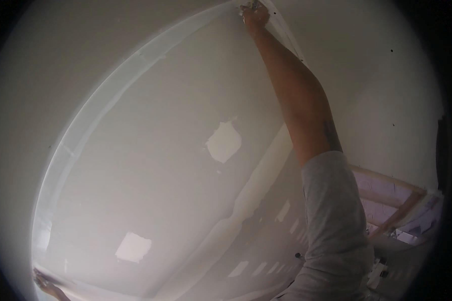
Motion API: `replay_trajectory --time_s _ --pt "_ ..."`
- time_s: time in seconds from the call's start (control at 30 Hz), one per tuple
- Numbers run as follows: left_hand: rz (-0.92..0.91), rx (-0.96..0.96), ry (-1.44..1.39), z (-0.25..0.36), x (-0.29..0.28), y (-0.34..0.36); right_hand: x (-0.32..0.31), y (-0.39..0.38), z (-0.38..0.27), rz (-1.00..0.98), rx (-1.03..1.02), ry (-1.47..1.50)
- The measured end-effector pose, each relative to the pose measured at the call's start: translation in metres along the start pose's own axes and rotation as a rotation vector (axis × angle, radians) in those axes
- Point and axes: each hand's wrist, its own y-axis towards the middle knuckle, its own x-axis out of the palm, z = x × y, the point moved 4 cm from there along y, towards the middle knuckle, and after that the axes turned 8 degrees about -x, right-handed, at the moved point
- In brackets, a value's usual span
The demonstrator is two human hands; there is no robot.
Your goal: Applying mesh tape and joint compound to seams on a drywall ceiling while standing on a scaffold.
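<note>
My right arm, in a grey short sleeve, reaches up along a large drywall panel (176, 120). At the top corner of the panel is my right hand (257, 16), its fingers closed and smeared with whitish compound; what it grips there is too small and dim to make out. Low on the left, my left hand (49, 286) shows only in part, at the panel's bottom left corner. Its fingers are dark and blurred, so their grip does not show. A pale band of joint compound or tape (103, 103) runs along the panel's curved left edge.
Two white filler patches, an upper one (224, 142) and a lower one (133, 247), mark the panel. A pale filled seam (231, 215) crosses it diagonally, with several small white spots beyond. At the right lies a wood-framed opening (386, 195) with purplish panels.
</note>
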Motion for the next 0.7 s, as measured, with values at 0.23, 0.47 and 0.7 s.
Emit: replay_trajectory --time_s 0.23,0.47,0.7 --pt "0.075 0.042 0.185 -0.081 -0.015 0.004 -0.006 0.002 0.002 0.140 -0.428 -0.590" --pt "0.107 -0.017 0.184 -0.052 -0.009 0.011 0.011 0.004 -0.004 0.175 -0.371 -0.774" --pt "0.120 -0.060 0.207 -0.041 0.003 0.026 0.021 -0.009 -0.041 0.160 -0.300 -0.774"
